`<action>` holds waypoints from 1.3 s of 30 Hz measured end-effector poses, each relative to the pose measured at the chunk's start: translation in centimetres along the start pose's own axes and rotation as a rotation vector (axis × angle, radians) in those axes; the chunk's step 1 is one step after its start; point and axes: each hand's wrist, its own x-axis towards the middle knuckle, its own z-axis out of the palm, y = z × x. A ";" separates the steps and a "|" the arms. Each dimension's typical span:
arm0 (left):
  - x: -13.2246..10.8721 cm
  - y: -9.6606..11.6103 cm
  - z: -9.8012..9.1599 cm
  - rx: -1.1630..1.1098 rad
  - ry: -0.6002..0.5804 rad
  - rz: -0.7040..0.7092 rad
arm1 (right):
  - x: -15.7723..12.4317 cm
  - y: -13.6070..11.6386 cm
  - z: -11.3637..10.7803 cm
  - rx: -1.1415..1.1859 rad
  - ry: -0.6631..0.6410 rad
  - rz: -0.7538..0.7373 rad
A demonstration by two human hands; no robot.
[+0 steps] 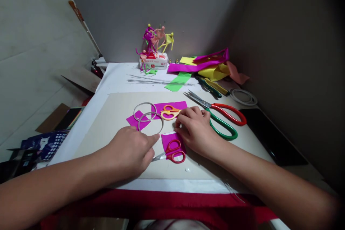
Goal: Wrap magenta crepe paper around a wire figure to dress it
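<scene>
1. Gray walls rise behind the work, with pale marbled tiling at the upper left; white cloth covers the table, and red fabric crosses the lower edge.
2. Left of centre, the left hand extends its index finger rightward, the other fingers curled in; I cannot tell whether they grip anything. Its fingertip is just beside a thin pale line along the top of the lower magenta piece.
3. Right of centre, the right hand rests low over the beige mat, fingers bent and tips together near that line's other end; whether anything is pinched there I cannot tell.
4. Between the hands, red-handled scissors lie across the lower magenta piece, blades toward the left hand.
5. Above the left hand, two overlapping rings partly cover the left magenta piece; yellow-orange scissors lie on the upper magenta piece.
6. Right of these are large scissors with red and green handles.
7. At upper centre, small figures stand on and around a box; colored strips lie to its right, thin wires below.
</scene>
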 end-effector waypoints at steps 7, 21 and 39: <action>0.0 -0.4 0.5 0.026 0.056 -0.001 | -0.5 -0.1 -0.9 0.027 0.061 -0.083; 0.9 -0.1 0.6 0.006 -0.041 0.054 | -1.2 -0.3 -1.5 0.077 -0.058 -0.323; 1.2 -1.6 1.7 -0.188 0.191 0.047 | -1.4 -0.2 -3.1 0.169 -0.256 -0.458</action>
